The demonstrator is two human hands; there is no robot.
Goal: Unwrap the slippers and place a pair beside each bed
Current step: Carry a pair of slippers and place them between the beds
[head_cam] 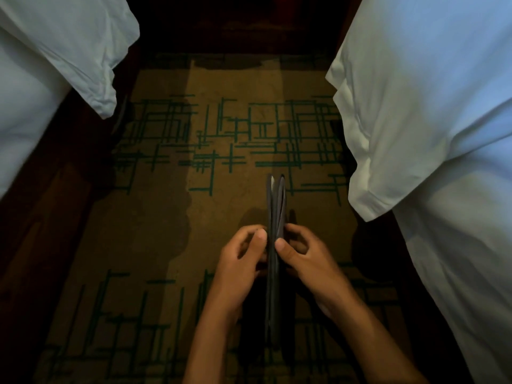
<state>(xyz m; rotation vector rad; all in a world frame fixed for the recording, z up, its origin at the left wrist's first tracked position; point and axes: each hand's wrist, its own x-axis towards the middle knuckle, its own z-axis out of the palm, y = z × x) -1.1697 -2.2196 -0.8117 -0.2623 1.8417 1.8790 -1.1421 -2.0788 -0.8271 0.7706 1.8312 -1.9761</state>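
A pair of flat dark grey slippers (pixel 275 206) is held on edge, sole against sole, above the carpet between two beds. Their far tips are slightly parted. My left hand (pixel 243 256) pinches the left slipper with thumb and fingers. My right hand (pixel 300 254) grips the right slipper from the other side, thumb on the upper edge. No wrapping shows on the slippers. The left bed (pixel 50 59) and the right bed (pixel 432 128) are both covered in white linen that hangs over their sides.
A tan carpet (pixel 171 206) with green line patterns fills the aisle between the beds. Dark wooden bed frames (pixel 55 200) run along both sides. The far end of the aisle is in deep shadow.
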